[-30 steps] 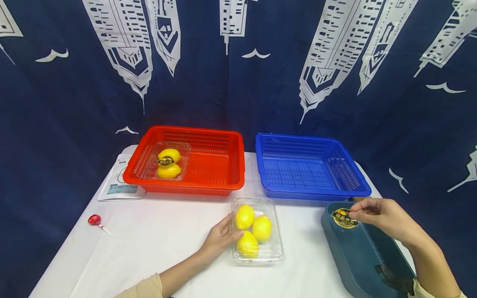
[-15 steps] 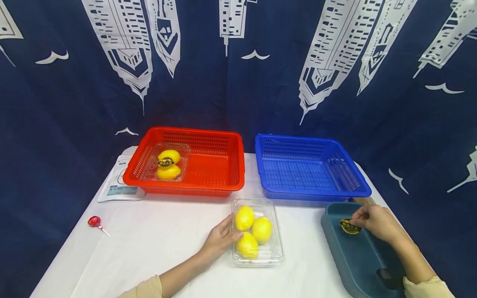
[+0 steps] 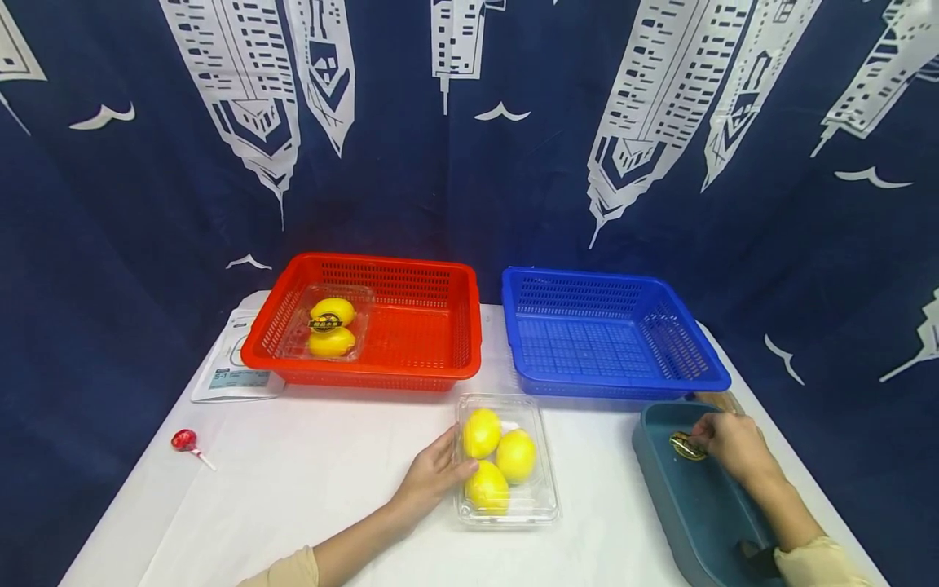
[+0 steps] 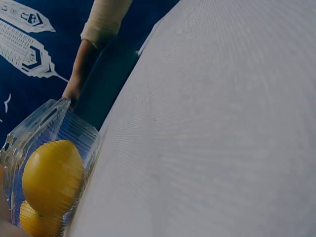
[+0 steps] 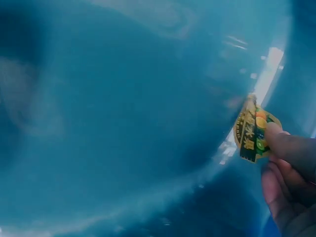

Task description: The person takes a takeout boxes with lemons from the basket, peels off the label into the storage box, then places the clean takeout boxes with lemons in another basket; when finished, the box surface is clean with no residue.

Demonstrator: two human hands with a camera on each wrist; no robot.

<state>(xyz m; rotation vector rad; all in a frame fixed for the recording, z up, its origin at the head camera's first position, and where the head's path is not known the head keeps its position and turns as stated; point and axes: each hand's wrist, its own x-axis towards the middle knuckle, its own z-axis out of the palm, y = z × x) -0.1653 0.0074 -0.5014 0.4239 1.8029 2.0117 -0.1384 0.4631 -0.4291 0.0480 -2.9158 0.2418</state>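
Observation:
A clear plastic clamshell box [image 3: 541, 493] with yellow lemons [image 3: 516, 455] inside lies on the white table, its lid down. My left hand [image 3: 431, 477] grips its left side, thumb over the lid edge. In the left wrist view one lemon [image 4: 53, 175] shows large through the ribbed wall. At the right, my right hand [image 3: 736, 447] is over the far end of a teal tub [image 3: 663, 514]. Between thumb and fingers it pinches a round black-and-gold fruit sticker [image 5: 251, 131], slightly bent, with fruit pictures and lettering.
A red basket [image 3: 411, 371] at the back left holds another clear box with two lemons and a similar sticker [image 3: 325, 323]. Beside it stands a blue basket [image 3: 616, 383]. A lollipop [image 3: 185, 440] and a white packet [image 3: 238, 379] lie at the left. A brown object [image 3: 722, 399] shows behind the tub.
My right hand has lowered into the tub and shifted slightly right with the sticker, which is now seen more tilted. The left hand and the box have stayed in place.

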